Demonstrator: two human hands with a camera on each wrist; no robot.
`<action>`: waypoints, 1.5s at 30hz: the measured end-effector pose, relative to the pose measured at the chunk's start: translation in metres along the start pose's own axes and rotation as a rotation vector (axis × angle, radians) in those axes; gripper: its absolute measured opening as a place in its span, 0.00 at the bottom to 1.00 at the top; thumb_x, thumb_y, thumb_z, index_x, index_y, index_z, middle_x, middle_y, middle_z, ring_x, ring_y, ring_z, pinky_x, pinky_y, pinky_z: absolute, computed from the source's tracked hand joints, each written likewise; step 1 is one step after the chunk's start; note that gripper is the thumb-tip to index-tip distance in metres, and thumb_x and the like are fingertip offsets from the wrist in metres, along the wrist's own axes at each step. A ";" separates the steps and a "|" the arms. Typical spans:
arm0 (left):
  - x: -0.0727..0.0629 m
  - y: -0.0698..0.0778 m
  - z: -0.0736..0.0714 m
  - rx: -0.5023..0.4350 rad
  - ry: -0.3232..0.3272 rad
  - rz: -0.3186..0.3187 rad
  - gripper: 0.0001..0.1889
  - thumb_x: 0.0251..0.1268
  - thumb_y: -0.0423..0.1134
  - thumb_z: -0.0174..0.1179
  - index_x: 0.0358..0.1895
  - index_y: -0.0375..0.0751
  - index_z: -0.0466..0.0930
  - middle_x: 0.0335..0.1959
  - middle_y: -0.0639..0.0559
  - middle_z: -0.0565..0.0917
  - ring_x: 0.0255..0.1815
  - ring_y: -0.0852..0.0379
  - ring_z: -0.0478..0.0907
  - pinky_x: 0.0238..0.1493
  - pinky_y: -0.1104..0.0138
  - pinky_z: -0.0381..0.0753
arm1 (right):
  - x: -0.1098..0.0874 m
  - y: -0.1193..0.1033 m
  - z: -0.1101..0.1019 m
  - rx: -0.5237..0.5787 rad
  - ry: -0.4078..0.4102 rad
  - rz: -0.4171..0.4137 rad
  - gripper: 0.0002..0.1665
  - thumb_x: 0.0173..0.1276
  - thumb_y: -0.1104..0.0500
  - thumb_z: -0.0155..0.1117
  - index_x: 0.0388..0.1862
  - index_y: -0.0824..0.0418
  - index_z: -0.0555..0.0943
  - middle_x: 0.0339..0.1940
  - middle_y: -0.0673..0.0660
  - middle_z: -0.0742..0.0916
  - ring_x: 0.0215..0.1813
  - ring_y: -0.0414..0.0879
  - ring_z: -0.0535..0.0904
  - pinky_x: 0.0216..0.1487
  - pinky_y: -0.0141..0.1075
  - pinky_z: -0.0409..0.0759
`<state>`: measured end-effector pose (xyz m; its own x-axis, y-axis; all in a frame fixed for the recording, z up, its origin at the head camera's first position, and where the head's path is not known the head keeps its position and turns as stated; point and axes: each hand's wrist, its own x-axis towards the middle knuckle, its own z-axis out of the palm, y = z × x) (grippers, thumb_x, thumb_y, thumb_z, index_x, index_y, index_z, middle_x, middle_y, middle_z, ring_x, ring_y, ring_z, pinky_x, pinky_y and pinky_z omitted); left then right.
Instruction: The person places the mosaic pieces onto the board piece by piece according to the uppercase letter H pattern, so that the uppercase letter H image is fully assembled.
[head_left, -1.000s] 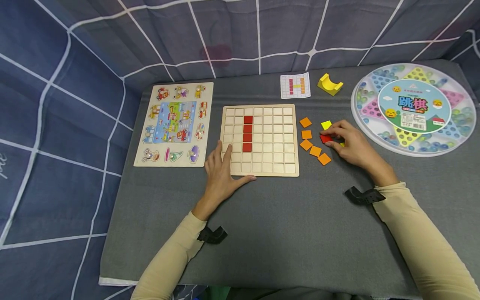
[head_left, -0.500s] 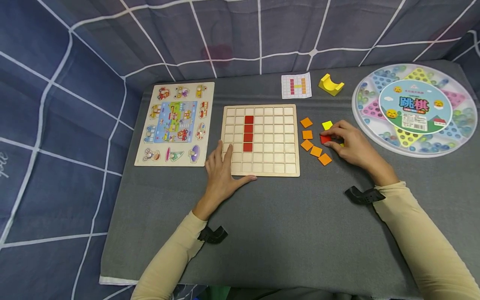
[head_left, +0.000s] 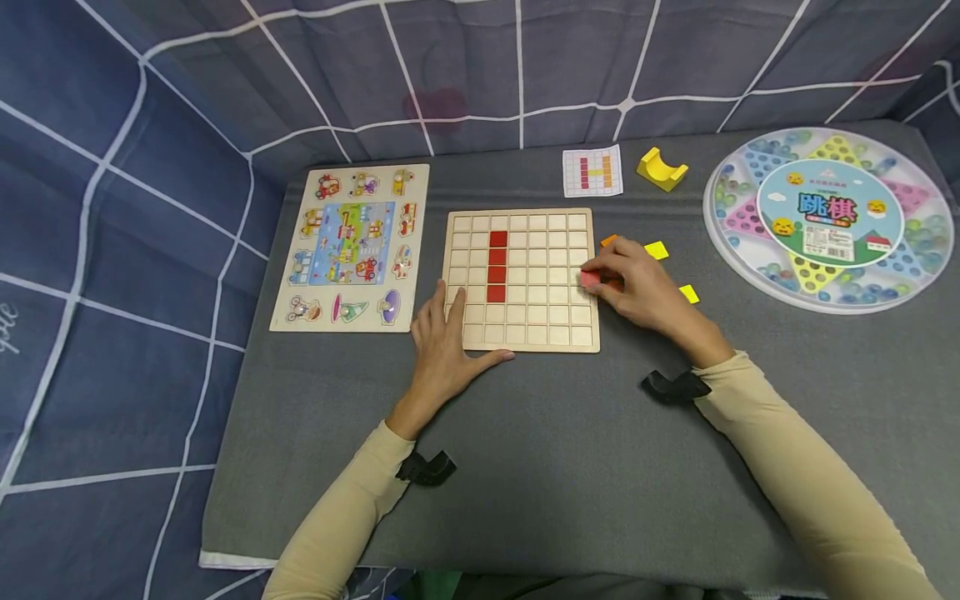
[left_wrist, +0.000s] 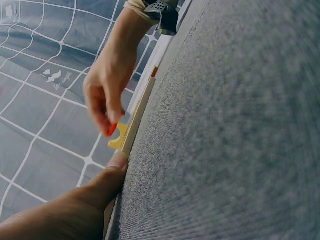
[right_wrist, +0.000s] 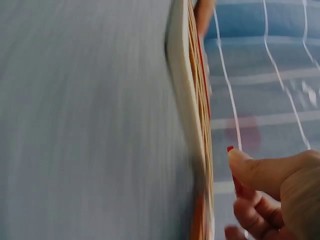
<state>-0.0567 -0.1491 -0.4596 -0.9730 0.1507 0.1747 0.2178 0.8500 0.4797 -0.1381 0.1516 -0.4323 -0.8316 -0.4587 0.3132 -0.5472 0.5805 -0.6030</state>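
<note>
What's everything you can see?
Board: 1, tan, centre
Set tiles: 4, red, on board
Held tile: 1, red, right hand
Orange tiles: count unclear, orange, partly behind right hand
Yellow tiles: 2, yellow, board's right
Card: 1, white, beyond board
Block: 1, yellow, beside card
Puzzle: 1, multicoloured, left
Round game: 1, multicoloured, right
Tabletop: 1, grey, underneath
Backdrop: 1, blue-grey, rear, left
Sleeves: 2, beige, foreground
Gadgets: 2, black, on sleeves
Left hand: 1, bare, against board
Right hand: 1, bare, holding tile

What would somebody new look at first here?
Probably the big round colourful game board, on the right in the head view. Next, the column of four red tiles on the wooden grid board in the middle, and the right hand pinching another red tile near that board's right edge.
</note>
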 end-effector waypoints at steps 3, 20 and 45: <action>0.000 0.000 0.000 0.004 -0.009 -0.012 0.63 0.37 0.66 0.76 0.75 0.34 0.56 0.77 0.32 0.50 0.73 0.33 0.51 0.65 0.40 0.50 | 0.010 -0.019 0.019 0.010 -0.026 -0.024 0.11 0.59 0.65 0.73 0.42 0.63 0.87 0.35 0.58 0.81 0.35 0.48 0.73 0.38 0.38 0.66; 0.006 0.003 0.003 0.039 -0.019 -0.008 0.63 0.37 0.68 0.74 0.76 0.38 0.56 0.78 0.35 0.50 0.72 0.36 0.53 0.65 0.42 0.54 | 0.035 -0.074 0.073 0.010 -0.109 0.009 0.15 0.55 0.57 0.77 0.42 0.58 0.88 0.37 0.53 0.85 0.42 0.49 0.77 0.44 0.45 0.70; 0.001 -0.001 -0.001 0.044 -0.024 -0.017 0.63 0.37 0.68 0.74 0.75 0.37 0.56 0.78 0.34 0.50 0.72 0.35 0.53 0.64 0.41 0.54 | 0.034 -0.076 0.089 -0.038 -0.141 0.010 0.16 0.55 0.55 0.77 0.43 0.55 0.87 0.38 0.53 0.82 0.41 0.49 0.77 0.42 0.46 0.66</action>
<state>-0.0583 -0.1501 -0.4589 -0.9781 0.1479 0.1463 0.1986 0.8738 0.4440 -0.1168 0.0323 -0.4412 -0.8172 -0.5408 0.1992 -0.5440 0.6095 -0.5768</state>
